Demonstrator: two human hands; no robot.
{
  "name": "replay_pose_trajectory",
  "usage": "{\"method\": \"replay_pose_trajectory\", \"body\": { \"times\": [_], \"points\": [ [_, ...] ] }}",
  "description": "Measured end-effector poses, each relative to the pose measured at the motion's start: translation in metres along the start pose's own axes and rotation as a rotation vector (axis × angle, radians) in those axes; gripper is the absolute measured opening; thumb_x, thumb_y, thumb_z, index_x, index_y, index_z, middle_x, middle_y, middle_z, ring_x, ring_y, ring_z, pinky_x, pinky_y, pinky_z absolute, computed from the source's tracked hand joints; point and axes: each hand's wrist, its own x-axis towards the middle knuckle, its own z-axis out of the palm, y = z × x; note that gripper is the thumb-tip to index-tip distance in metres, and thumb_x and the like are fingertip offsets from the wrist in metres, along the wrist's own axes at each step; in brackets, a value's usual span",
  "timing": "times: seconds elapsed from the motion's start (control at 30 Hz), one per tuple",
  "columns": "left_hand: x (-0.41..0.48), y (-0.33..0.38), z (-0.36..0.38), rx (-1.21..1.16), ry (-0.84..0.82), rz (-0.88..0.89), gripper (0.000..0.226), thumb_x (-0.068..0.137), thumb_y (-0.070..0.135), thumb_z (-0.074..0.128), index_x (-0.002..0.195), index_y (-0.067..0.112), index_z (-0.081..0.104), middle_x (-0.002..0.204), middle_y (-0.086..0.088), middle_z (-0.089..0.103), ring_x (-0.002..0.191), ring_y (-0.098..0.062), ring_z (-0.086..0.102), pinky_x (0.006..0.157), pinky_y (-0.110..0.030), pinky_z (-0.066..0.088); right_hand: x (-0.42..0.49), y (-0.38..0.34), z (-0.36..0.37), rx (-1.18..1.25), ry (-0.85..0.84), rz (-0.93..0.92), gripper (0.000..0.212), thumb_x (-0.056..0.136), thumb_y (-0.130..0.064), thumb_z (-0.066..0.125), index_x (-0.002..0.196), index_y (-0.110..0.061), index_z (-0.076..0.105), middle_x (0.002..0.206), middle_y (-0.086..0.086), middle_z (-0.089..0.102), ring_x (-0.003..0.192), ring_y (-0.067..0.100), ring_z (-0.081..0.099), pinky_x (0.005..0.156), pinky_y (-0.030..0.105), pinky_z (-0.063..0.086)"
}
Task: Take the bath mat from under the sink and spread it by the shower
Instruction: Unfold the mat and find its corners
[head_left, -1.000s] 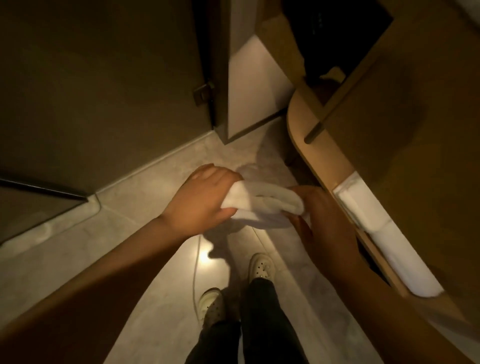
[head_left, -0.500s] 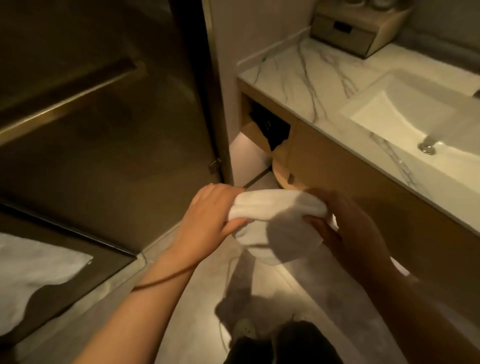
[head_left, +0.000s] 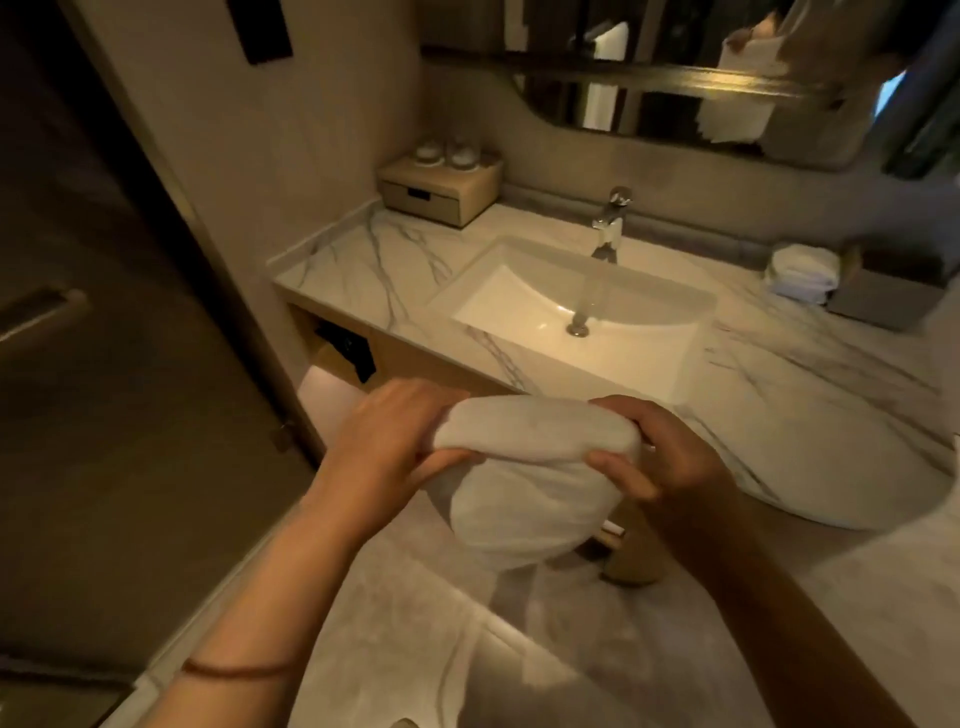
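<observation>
A white bath mat, still folded into a thick bundle, hangs between my two hands at about counter height. My left hand grips its left end and my right hand grips its right end, with a loose fold sagging below. Behind the mat is the white sink set in a marble counter, with the open space under the counter at the left. The dark glass shower door stands along the left.
On the counter sit a small wooden drawer box with cups at the back left, a chrome tap, and rolled white towels at the right. A mirror hangs above. Pale floor tiles lie below my arms.
The view has risen from the floor and the shelf under the sink up to the counter top. Both hands have lifted the mat higher, and it has loosened a little.
</observation>
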Motion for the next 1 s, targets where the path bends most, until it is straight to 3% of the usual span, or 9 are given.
{"method": "replay_pose_trajectory", "body": {
  "times": [0.1, 0.2, 0.4, 0.6, 0.8, 0.9, 1.0],
  "points": [
    [0.037, 0.061, 0.023, -0.019, -0.033, 0.082, 0.047, 0.081, 0.058, 0.051, 0.112, 0.023, 0.058, 0.104, 0.003, 0.064, 0.096, -0.009, 0.049, 0.078, -0.018, 0.034, -0.024, 0.017, -0.067, -0.024, 0.044, 0.041, 0.04, 0.086, -0.046, 0.056, 0.121, -0.027, 0.051, 0.113, -0.023, 0.054, 0.104, -0.01, 0.051, 0.087, 0.008, 0.04],
    [0.064, 0.113, 0.047, -0.028, -0.054, 0.146, 0.051, 0.08, 0.061, 0.051, 0.112, 0.022, 0.059, 0.101, 0.002, 0.064, 0.092, -0.009, 0.047, 0.072, -0.019, 0.035, -0.048, 0.032, -0.123, -0.039, 0.096, 0.108, 0.035, 0.087, -0.045, 0.059, 0.119, -0.035, 0.049, 0.113, -0.029, 0.052, 0.103, -0.013, 0.05, 0.084, 0.005, 0.039],
    [0.09, 0.175, 0.077, -0.077, -0.087, 0.245, 0.045, 0.082, 0.053, 0.054, 0.114, 0.021, 0.059, 0.099, 0.003, 0.062, 0.091, -0.01, 0.046, 0.072, -0.022, 0.033, -0.087, 0.052, -0.183, -0.143, 0.187, 0.159, 0.038, 0.085, -0.043, 0.055, 0.121, -0.033, 0.048, 0.113, -0.033, 0.047, 0.104, -0.019, 0.046, 0.084, 0.003, 0.037],
    [0.068, 0.196, 0.082, -0.068, -0.116, 0.214, 0.048, 0.083, 0.056, 0.051, 0.112, 0.02, 0.06, 0.098, 0.0, 0.063, 0.09, -0.012, 0.048, 0.07, -0.021, 0.03, -0.115, 0.057, -0.184, -0.1, 0.202, 0.188, 0.037, 0.084, -0.04, 0.058, 0.119, -0.031, 0.051, 0.11, -0.031, 0.049, 0.102, -0.021, 0.046, 0.083, 0.001, 0.036],
    [0.017, 0.197, 0.057, -0.03, -0.129, 0.193, 0.049, 0.084, 0.057, 0.048, 0.117, 0.022, 0.058, 0.106, 0.0, 0.063, 0.096, -0.016, 0.053, 0.077, -0.03, 0.043, -0.147, 0.023, -0.163, 0.01, 0.176, 0.184, 0.037, 0.086, -0.044, 0.056, 0.121, -0.033, 0.051, 0.114, -0.03, 0.054, 0.107, -0.011, 0.051, 0.086, 0.005, 0.038],
    [-0.021, 0.195, 0.043, -0.033, -0.085, 0.214, 0.044, 0.084, 0.054, 0.051, 0.117, 0.024, 0.056, 0.108, 0.002, 0.061, 0.099, -0.01, 0.049, 0.076, -0.019, 0.036, -0.172, -0.006, -0.146, 0.018, 0.178, 0.179, 0.034, 0.086, -0.047, 0.055, 0.119, -0.043, 0.049, 0.113, -0.033, 0.055, 0.108, -0.008, 0.052, 0.087, 0.007, 0.039],
    [-0.067, 0.188, 0.037, -0.048, -0.081, 0.198, 0.039, 0.085, 0.051, 0.05, 0.113, 0.024, 0.055, 0.1, 0.007, 0.057, 0.09, -0.002, 0.041, 0.07, -0.014, 0.03, -0.207, -0.032, -0.121, 0.01, 0.157, 0.234, 0.036, 0.086, -0.042, 0.058, 0.122, -0.036, 0.053, 0.116, -0.028, 0.057, 0.108, -0.006, 0.053, 0.088, 0.011, 0.042]
  ]
}}
